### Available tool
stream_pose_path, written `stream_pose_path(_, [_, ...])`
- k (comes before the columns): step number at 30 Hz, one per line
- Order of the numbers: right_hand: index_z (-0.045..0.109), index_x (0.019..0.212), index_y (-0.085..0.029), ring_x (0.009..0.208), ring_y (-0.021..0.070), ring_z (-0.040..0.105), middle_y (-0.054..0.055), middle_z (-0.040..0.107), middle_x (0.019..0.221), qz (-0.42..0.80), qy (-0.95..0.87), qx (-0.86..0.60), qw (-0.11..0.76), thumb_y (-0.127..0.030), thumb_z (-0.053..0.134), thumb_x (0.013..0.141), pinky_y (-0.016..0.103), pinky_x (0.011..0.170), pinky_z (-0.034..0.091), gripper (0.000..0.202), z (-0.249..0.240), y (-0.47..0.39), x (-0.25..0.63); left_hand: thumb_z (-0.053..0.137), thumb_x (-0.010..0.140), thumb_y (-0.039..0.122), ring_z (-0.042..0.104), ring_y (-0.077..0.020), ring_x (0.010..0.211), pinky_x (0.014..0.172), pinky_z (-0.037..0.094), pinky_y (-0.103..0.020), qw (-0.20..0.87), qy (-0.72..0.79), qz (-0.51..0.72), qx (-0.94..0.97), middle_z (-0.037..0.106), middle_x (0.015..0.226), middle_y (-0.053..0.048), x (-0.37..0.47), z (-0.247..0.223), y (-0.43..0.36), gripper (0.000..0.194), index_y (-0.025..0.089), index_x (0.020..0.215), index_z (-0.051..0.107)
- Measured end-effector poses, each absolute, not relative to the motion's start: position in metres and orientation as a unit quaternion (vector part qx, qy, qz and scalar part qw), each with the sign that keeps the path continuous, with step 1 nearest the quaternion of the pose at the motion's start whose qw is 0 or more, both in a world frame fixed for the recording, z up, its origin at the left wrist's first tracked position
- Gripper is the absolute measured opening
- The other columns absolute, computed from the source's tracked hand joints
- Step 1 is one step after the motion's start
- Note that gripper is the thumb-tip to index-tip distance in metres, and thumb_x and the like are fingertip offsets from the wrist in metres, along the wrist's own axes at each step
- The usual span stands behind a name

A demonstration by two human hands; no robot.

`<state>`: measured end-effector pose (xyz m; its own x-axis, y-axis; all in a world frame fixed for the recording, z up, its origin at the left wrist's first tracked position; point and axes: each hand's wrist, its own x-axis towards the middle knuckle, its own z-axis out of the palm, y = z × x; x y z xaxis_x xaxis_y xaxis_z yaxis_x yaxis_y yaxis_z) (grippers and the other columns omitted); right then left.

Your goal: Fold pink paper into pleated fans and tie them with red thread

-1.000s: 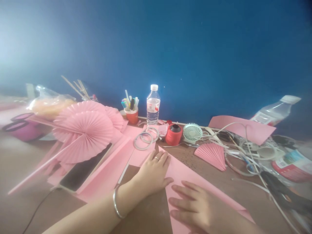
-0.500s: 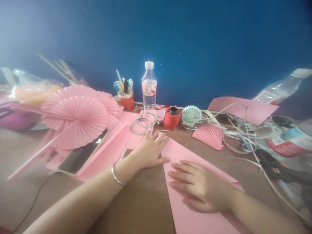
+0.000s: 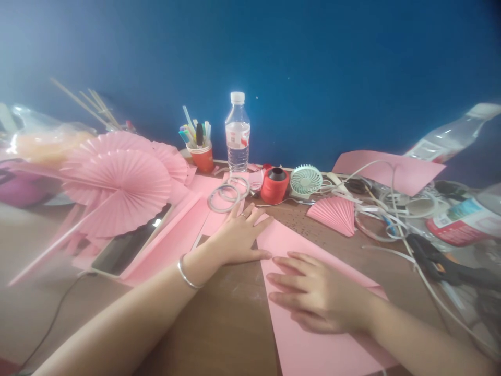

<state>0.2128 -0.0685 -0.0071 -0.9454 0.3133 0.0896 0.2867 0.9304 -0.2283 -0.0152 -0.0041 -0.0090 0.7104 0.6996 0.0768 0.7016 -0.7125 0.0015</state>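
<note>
A folded sheet of pink paper (image 3: 289, 334) lies slantwise on the brown table in front of me. My right hand (image 3: 317, 292) rests on it with fingers stretched out. At the sheet's far end, my left hand (image 3: 238, 237) lies palm down, its fingers spread and the thumb on the sheet's left edge. A silver bangle (image 3: 186, 271) circles the left wrist. Just beyond the left fingertips sit two overlapping pale rings (image 3: 224, 198) on more pink paper. Neither hand is gripping anything.
Pleated pink paper fans (image 3: 131, 196) lie at left over a dark phone (image 3: 129, 245). Along the back stand a pen cup (image 3: 201, 156), a water bottle (image 3: 237, 136), a red thread spool (image 3: 274, 185) and a small fan (image 3: 306, 180). At right are cables, a glue gun (image 3: 434, 261) and bottles.
The view has tilted slightly, so everything sits a little higher in the picture. Both hands stay almost in place on the paper.
</note>
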Motion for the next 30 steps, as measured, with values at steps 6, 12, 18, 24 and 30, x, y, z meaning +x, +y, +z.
stream_pose_path(6, [0.046,0.125,-0.026,0.123,0.0276,0.034,0.003,0.047,0.131,0.098,-0.981,-0.155,0.058,-0.032,0.039,0.086,0.050,0.099,0.025,0.039,-0.0082,-0.0683,0.2114,0.041,0.072,0.066,0.028,-0.0334,0.125,0.104,0.004,-0.050,0.006,-0.377,-0.031,-0.926,0.039,0.132,-0.010,-0.0162,-0.0057,-0.0024,0.075,0.020,0.132,0.032])
stream_pose_path(12, [0.047,0.124,-0.025,0.123,0.0276,0.032,0.001,0.045,0.132,0.103,-0.981,-0.156,0.056,-0.032,0.039,0.087,0.050,0.100,0.023,0.039,-0.0085,-0.0687,0.2119,0.036,0.072,0.069,0.025,-0.0339,0.126,0.104,0.001,-0.051,0.005,-0.375,-0.030,-0.927,0.038,0.133,-0.011,-0.0157,-0.0046,-0.0044,0.078,0.019,0.131,0.033])
stream_pose_path(18, [0.047,0.123,-0.025,0.124,0.0275,0.031,0.001,0.046,0.132,0.111,-0.980,-0.159,0.054,-0.033,0.039,0.087,0.050,0.100,0.023,0.038,-0.0087,-0.0684,0.2124,0.035,0.071,0.071,0.026,-0.0341,0.126,0.103,0.001,-0.052,0.006,-0.369,-0.036,-0.929,0.038,0.134,-0.012,-0.0166,-0.0066,-0.0038,0.081,0.018,0.131,0.033])
stream_pose_path(24, [0.048,0.123,-0.024,0.124,0.0271,0.032,0.002,0.048,0.130,0.112,-0.979,-0.158,0.070,-0.032,0.042,0.086,0.049,0.101,0.022,0.038,-0.0115,-0.0684,0.2131,0.035,0.071,0.070,0.026,-0.0330,0.126,0.104,0.001,-0.050,0.001,-0.365,-0.046,-0.930,0.039,0.133,-0.012,-0.0172,-0.0067,-0.0039,0.080,0.018,0.132,0.033])
stream_pose_path(30, [0.049,0.122,-0.025,0.125,0.0277,0.031,0.001,0.047,0.131,0.115,-0.977,-0.163,0.072,-0.032,0.043,0.085,0.050,0.101,0.022,0.038,-0.0131,-0.0692,0.2127,0.037,0.062,0.076,0.024,-0.0365,0.125,0.103,0.000,-0.051,-0.003,-0.368,-0.046,-0.929,0.037,0.133,-0.014,-0.0162,-0.0097,-0.0041,0.093,0.016,0.133,0.031])
